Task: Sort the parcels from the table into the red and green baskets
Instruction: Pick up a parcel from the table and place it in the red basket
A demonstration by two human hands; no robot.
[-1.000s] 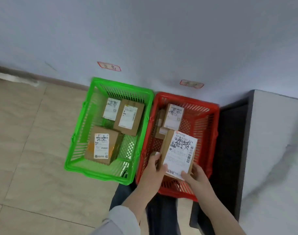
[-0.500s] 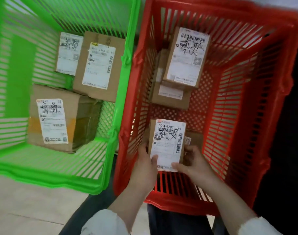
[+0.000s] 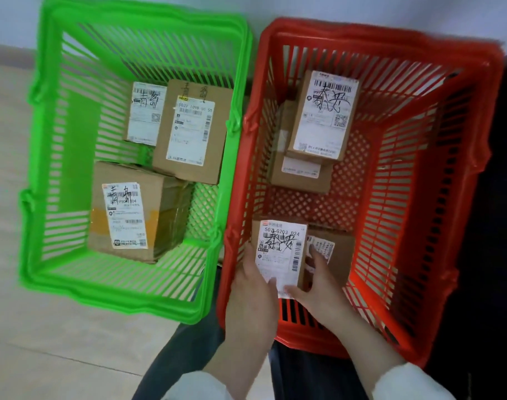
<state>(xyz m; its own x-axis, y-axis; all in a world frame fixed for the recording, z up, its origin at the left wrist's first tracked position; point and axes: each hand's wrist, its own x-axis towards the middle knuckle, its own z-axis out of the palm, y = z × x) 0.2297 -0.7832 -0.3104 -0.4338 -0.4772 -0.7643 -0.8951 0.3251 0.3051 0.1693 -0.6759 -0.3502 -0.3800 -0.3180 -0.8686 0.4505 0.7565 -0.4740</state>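
The green basket (image 3: 102,293) on the left, with its 3 boxes (image 3: 122,215), needs nothing now. The work is in the near-left corner of the red basket (image 3: 390,39). There the left hand (image 3: 252,298) curls round the left edge of the parcel (image 3: 281,249), thumb on the label. The right hand (image 3: 321,293) pinches the near-right corner, with the thumb at the label's lower edge and the forefinger laid up the right side. Both hands are clamped on the parcel, which sits low inside the red basket; whether it touches the floor I cannot tell.

To finish well, I would lower it flat and label-up until the floor takes its weight. The left fingers have little room against the wall, so they should slip out first. The right hand can then nudge the parcel square beside the side box (image 3: 338,255), which lies just to its right.

The green basket is glossy moulded plastic, with slotted walls, a lattice floor and a thick rolled rim. Its boxes are matt brown cardboard with square edges, and the biggest is creased and banded with yellowish tape. Every label is smooth white paper with barcodes and black marker script. The parcel is the same card, small and flat. At the far end 2 stacked boxes (image 3: 321,116) sit slightly askew — the red basket matches the green in form.
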